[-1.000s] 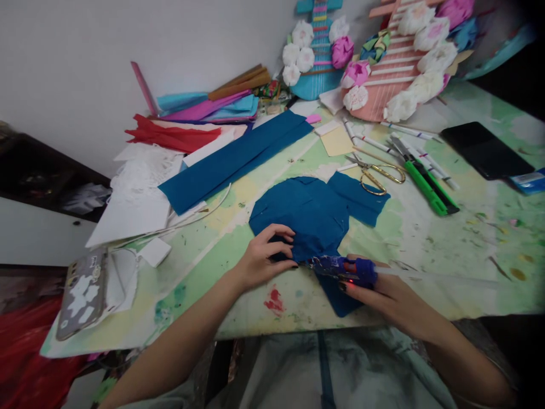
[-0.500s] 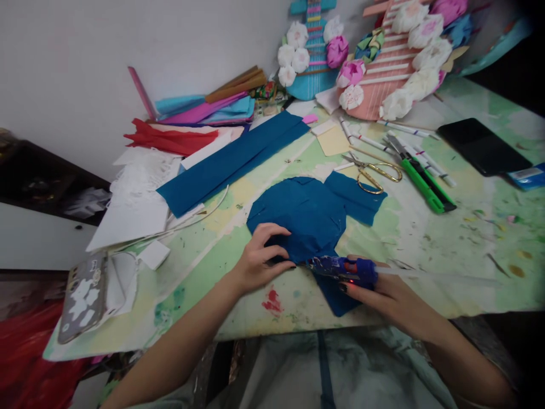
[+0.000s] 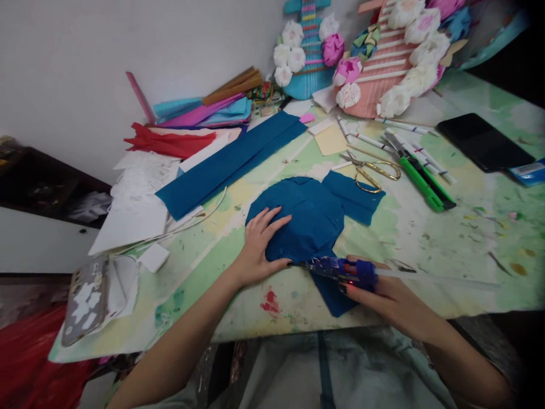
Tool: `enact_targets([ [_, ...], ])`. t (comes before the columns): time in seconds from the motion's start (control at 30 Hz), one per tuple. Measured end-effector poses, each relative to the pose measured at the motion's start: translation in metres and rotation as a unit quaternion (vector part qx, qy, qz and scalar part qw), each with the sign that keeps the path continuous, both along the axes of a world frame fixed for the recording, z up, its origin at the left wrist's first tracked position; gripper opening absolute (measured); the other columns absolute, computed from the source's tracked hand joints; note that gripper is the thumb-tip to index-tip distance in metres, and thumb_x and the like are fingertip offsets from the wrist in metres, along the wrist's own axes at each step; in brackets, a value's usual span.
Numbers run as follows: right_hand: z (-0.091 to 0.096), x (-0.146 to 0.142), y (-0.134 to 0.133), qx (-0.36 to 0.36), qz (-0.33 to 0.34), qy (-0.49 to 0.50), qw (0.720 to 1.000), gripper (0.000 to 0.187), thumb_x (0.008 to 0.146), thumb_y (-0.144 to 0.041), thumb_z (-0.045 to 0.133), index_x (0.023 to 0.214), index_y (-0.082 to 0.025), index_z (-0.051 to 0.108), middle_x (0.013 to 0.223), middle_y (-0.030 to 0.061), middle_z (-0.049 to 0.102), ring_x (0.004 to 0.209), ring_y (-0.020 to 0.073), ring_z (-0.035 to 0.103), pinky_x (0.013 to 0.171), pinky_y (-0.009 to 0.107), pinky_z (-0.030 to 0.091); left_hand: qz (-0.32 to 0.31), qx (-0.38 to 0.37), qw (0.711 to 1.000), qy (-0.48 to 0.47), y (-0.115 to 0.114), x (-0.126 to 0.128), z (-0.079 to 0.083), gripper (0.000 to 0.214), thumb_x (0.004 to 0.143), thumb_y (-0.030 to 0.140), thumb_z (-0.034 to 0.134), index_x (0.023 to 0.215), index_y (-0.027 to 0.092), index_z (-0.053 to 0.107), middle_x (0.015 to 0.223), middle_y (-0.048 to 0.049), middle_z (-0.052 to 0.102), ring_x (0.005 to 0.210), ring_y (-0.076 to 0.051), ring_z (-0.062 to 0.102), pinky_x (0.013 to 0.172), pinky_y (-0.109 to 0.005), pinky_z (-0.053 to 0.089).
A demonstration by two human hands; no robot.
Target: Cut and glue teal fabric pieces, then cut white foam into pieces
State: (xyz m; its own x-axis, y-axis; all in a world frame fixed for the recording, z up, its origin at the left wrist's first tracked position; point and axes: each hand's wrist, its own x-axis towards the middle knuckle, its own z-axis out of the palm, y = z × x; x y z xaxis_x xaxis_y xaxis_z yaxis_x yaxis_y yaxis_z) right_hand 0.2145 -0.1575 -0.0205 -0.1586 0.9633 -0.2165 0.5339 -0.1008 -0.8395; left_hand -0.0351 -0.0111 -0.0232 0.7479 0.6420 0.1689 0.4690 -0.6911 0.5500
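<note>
A rounded piece of dark blue crepe paper lies on the paint-stained table, with flaps reaching right and toward me. My left hand lies flat on its left edge, fingers stretched out and pressing down. My right hand is closed around a blue glue gun lying sideways, its nozzle pointing left at the paper's near edge, close to my left thumb. A small red light glows under the gun.
A long blue crepe strip lies behind the paper. Gold-handled scissors, a green utility knife and several pens sit at right, with a black phone beyond. A phone in a patterned case lies at left. Paper-flower crafts lean on the wall.
My left hand has opened from a curled pinch on the paper's edge to lying flat on the paper. The right hand with the glue gun has hardly moved.
</note>
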Motion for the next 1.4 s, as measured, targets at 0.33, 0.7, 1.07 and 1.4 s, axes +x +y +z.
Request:
enact_targets([
  [0.33,-0.004,-0.002,-0.003,0.015,-0.012,-0.012,1.0,0.04,0.089,-0.053,0.049,0.108,-0.026,0.072,0.125,0.0062,0.062,0.116,0.0306,0.055,0.1,0.046,0.043,0.0,-0.014,1.0,0.012,0.001,0.001,-0.001,0.074,0.078,0.063,0.06,0.141,0.032,0.037,0.154,-0.01,0.027,0.142,-0.038,0.019,0.112,-0.056,0.016],
  [0.7,0.005,-0.001,-0.008,0.011,-0.045,-0.003,0.999,0.036,0.088,-0.051,0.051,0.097,-0.024,0.073,0.112,0.0067,0.066,0.105,0.0307,0.059,0.089,0.042,0.05,0.001,-0.001,1.0,0.011,0.0,0.002,-0.002,0.072,0.08,0.064,0.056,0.142,0.032,0.036,0.154,-0.0085,0.027,0.142,-0.037,0.018,0.113,-0.055,0.016],
  [1.07,-0.013,0.002,-0.02,-0.001,-0.09,0.032,0.995,0.041,0.083,-0.055,0.058,0.107,-0.024,0.071,0.121,0.0079,0.063,0.115,0.0325,0.054,0.102,0.05,0.041,-0.022,-0.014,1.0,0.003,0.002,-0.004,-0.001,0.088,0.078,0.061,0.059,0.148,0.025,0.019,0.156,-0.0146,0.022,0.143,-0.038,0.016,0.113,-0.057,0.015],
  [1.4,-0.028,0.003,-0.026,-0.037,-0.136,0.089,0.986,0.042,0.082,-0.055,0.061,0.11,-0.026,0.072,0.134,0.0074,0.057,0.123,0.0334,0.05,0.107,0.054,0.035,-0.012,0.055,0.998,0.037,-0.002,0.001,-0.006,0.101,0.07,0.068,0.063,0.149,0.023,0.017,0.155,-0.0169,0.025,0.142,-0.039,0.017,0.112,-0.056,0.014],
])
